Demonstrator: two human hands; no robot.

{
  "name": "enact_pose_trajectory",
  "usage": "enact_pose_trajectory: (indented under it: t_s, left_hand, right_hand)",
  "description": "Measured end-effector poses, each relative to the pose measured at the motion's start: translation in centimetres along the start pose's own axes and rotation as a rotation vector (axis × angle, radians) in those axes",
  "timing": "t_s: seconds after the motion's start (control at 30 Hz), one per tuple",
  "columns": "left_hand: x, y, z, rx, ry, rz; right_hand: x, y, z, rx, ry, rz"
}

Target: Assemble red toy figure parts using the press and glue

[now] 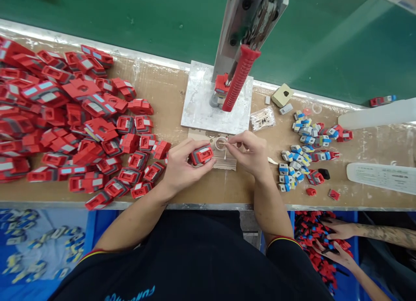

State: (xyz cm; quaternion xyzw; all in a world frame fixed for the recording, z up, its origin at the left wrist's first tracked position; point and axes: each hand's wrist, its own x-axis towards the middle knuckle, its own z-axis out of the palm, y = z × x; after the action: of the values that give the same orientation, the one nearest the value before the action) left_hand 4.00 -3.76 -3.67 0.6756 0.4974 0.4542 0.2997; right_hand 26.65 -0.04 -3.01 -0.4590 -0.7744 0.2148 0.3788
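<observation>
My left hand (185, 162) is closed around a red and grey toy vehicle body (202, 155), its open hollow side facing up. My right hand (248, 151) pinches a thin white stick that looks like a cotton swab (222, 142), its end at a small round clear dish (221, 146). The dish lies on a piece of cardboard (229, 163) in front of the press. Just beyond my right hand is a plastic bag of cotton swabs (262, 119).
A hand press with a red handle (239, 82) stands on a metal plate (199, 99). Many red vehicle bodies (87, 106) are heaped at left. Small blue and white parts (294, 166) lie at right. Another person's hands (339, 244) reach into a blue bin of red parts (321, 266).
</observation>
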Motion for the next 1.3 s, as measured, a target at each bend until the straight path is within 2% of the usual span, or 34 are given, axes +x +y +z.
enact_pose_trajectory:
  t_s: [0.07, 0.13, 0.3, 0.4, 0.57, 0.93, 1.3]
  left_hand:
    - [0.0, 0.0, 0.0, 0.002, 0.002, 0.009]
    - [0.0, 0.0, 0.0, 0.001, -0.001, 0.009]
    - [0.0, -0.1, 0.2, -0.021, 0.002, 0.032]
    - [-0.1, -0.2, 0.3, -0.029, -0.003, 0.045]
    - [-0.2, -0.4, 0.4, -0.058, -0.029, 0.077]
    - [-0.3, -0.4, 0.4, -0.070, -0.019, 0.102]
    - [-0.2, -0.1, 0.4, -0.073, 0.004, 0.124]
  right_hand:
    - [0.0, 0.0, 0.2, -0.022, -0.051, -0.007]
    - [0.0, -0.1, 0.0, 0.013, -0.023, 0.015]
    - [-0.3, -1.5, -0.9, 0.319, 0.281, 0.054]
    - [-0.3, -2.9, -0.5, 0.493, 0.366, 0.010]
    - [-0.1, -4.4, 0.8, 0.617, 0.234, -0.020]
    - [-0.3, -4.0, 1.0, 0.653, 0.099, 0.035]
    - [-0.4, -3.4, 0.1, 0.561, 0.131, 0.041]
